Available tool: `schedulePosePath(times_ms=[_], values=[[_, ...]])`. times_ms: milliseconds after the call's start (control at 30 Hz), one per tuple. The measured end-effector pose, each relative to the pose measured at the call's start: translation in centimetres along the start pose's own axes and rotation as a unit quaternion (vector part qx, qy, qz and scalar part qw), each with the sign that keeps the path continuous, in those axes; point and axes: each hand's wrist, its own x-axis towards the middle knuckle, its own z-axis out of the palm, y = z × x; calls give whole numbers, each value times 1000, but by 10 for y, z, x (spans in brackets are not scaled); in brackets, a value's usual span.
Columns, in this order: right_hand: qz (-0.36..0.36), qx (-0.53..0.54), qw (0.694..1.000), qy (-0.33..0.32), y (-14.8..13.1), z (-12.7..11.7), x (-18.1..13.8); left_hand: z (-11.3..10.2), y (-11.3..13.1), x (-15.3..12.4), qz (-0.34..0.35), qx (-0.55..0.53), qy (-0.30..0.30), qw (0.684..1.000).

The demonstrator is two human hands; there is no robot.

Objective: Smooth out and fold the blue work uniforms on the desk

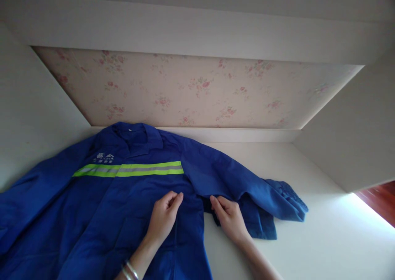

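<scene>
A blue work jacket (pixel 132 197) lies spread on a white surface, collar toward the back wall. Across its chest runs a yellow-green and silver reflective stripe (pixel 148 170), with pale printed lettering above it on the left. My left hand (pixel 165 214) is closed in a pinch over the jacket's front, below the stripe. My right hand (pixel 228 218) is also pinched closed, at the lower edge of the sleeve (pixel 228 177) on the right, near the underarm. What either hand's fingertips hold, if anything, does not show. Darker blue cloth (pixel 259 220) pokes out beneath that sleeve.
A white surface (pixel 327 239) extends to the right of the jacket. White panels stand at left and right (pixel 348 136), and a floral-patterned back wall (pixel 197 95) rises behind. Reddish wood flooring (pixel 379 200) shows at the far right edge.
</scene>
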Motion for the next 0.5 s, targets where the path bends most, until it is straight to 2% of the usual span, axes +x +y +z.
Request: schedulePosePath(times_ms=[167,267,367,500], values=[[26,84,996,31,-5,0,-1,-2,3,-6,18,32,53,998],[30,116,991,57,-8,-1,-1,-1,19,-28,41,64,53,996],[41,92,992,73,-9,-2,-1,9,38,-65,51,159,-15,986],[90,80,991,61,-11,0,1,33,47,-108,-6,353,-139,925]])
